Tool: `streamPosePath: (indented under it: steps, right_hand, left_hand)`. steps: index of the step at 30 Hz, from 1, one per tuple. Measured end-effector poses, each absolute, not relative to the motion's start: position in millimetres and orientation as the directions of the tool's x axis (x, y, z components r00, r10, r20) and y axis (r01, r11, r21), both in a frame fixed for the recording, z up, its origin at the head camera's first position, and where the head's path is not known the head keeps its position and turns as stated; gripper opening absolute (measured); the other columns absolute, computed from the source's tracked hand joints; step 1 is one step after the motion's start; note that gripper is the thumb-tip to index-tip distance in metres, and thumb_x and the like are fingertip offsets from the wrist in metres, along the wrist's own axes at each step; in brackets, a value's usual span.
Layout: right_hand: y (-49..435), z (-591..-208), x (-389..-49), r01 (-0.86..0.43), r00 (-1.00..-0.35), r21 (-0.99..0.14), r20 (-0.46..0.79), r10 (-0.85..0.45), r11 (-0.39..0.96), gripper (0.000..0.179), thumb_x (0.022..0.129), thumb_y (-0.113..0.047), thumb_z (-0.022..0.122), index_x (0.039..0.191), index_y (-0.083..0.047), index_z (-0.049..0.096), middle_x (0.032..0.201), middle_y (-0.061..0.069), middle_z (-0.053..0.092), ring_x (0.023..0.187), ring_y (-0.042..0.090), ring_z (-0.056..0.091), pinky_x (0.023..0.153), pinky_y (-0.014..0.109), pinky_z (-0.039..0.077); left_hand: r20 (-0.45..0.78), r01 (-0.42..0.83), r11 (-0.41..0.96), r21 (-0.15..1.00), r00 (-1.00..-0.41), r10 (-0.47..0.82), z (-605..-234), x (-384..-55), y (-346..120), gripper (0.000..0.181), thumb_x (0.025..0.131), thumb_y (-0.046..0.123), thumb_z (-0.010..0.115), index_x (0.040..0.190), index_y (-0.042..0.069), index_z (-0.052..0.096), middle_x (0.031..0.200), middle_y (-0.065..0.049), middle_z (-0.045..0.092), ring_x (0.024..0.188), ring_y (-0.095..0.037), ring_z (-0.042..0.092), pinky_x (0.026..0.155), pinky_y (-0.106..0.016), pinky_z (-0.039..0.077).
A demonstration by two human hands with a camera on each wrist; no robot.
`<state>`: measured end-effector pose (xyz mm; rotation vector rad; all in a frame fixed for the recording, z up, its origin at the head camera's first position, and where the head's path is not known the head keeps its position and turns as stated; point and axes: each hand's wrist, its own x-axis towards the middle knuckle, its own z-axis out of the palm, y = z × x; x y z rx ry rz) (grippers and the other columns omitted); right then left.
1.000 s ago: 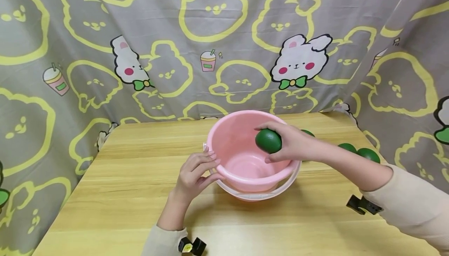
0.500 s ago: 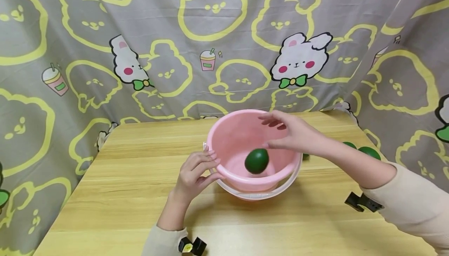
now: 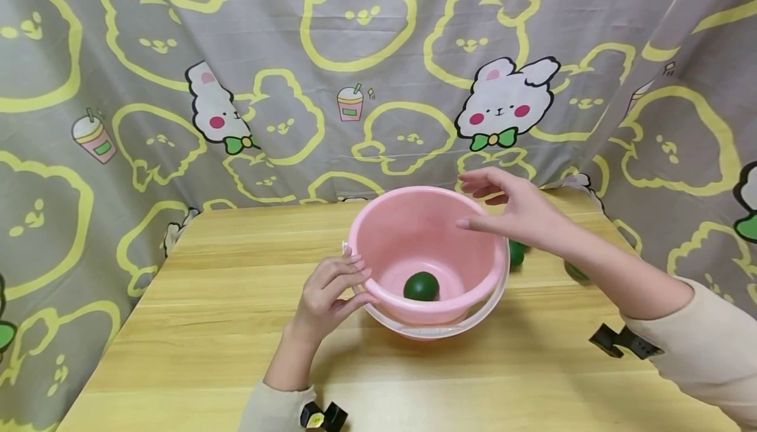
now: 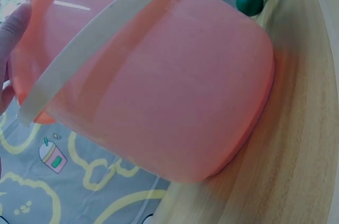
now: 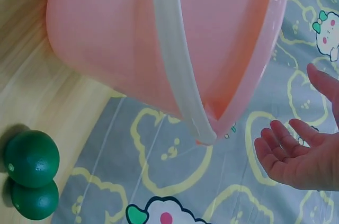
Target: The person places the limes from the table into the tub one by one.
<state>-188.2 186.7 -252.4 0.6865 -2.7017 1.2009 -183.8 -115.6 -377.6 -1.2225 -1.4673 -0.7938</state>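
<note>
A pink bucket stands upright on the table, its white handle lowered toward the near side. My left hand grips the rim at the left, thumb outside and fingers over the edge. On the bucket's bottom lies one smooth dark-green fruit, lime-like. Over the right rim hovers my right hand, fingers spread and holding nothing; the right wrist view also shows that hand apart from the bucket. More green fruits sit right of the bucket, partly hidden behind it and my forearm.
Another green fruit peeks out below the right forearm. Two fruits touch each other on the wood in the right wrist view. A wooden table carries everything, with a patterned grey curtain behind and at both sides.
The right hand released the green fruit, which dropped to the bucket's bottom. That hand then rose and moved right, toward the rim. The left hand kept its place on the rim.
</note>
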Motion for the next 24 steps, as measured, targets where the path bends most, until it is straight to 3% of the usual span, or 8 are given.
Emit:
streamPosePath:
  steps: [5, 11, 17, 24]
  right_hand:
    - [191.8, -251.0, -186.7, -0.452, -0.892, -0.659, 0.310, -0.330, 0.601, 0.060, 0.078, -0.023, 0.079, 0.129, -0.004, 0.052, 0.122, 0.013, 0.061, 0.108, 0.026, 0.056, 0.092, 0.038, 0.049]
    - [197.4, -253.0, -187.4, -0.455, -0.890, -0.646, 0.345, -0.297, 0.613, 0.058, 0.080, -0.019, 0.077, 0.129, -0.003, 0.051, 0.124, 0.016, 0.058, 0.109, 0.030, 0.055, 0.094, 0.048, 0.049]
    - [204.2, -254.8, -188.6, -0.413, -0.909, -0.653, 0.336, -0.246, 0.635, 0.058, 0.081, -0.018, 0.076, 0.131, -0.005, 0.051, 0.128, 0.013, 0.057, 0.112, 0.028, 0.054, 0.095, 0.046, 0.048]
    - [219.1, -254.4, -186.9, -0.360, -0.929, -0.652, 0.315, -0.194, 0.667, 0.057, 0.083, -0.021, 0.074, 0.132, -0.006, 0.050, 0.131, 0.013, 0.055, 0.113, 0.027, 0.053, 0.088, 0.020, 0.045]
  left_hand:
    - [0.958, 0.955, 0.267, -0.128, 0.049, 0.283, -378.1, -184.0, -114.8, 0.035, 0.083, 0.028, 0.071, 0.086, -0.007, 0.071, 0.083, -0.017, 0.066, 0.081, -0.033, 0.065, 0.086, -0.036, 0.059]
    - [0.959, 0.955, 0.267, -0.125, 0.047, 0.281, -378.5, -184.4, -115.4, 0.035, 0.084, 0.028, 0.071, 0.086, -0.006, 0.071, 0.083, -0.017, 0.066, 0.081, -0.033, 0.065, 0.086, -0.035, 0.059]
    - [0.959, 0.957, 0.265, -0.119, 0.042, 0.280, -378.6, -183.8, -116.5, 0.035, 0.084, 0.028, 0.071, 0.086, -0.007, 0.071, 0.083, -0.016, 0.066, 0.081, -0.033, 0.065, 0.086, -0.035, 0.058]
    - [0.960, 0.959, 0.259, -0.117, 0.043, 0.276, -379.0, -184.2, -116.2, 0.035, 0.084, 0.028, 0.071, 0.086, -0.007, 0.070, 0.084, -0.016, 0.065, 0.081, -0.034, 0.064, 0.086, -0.036, 0.058]
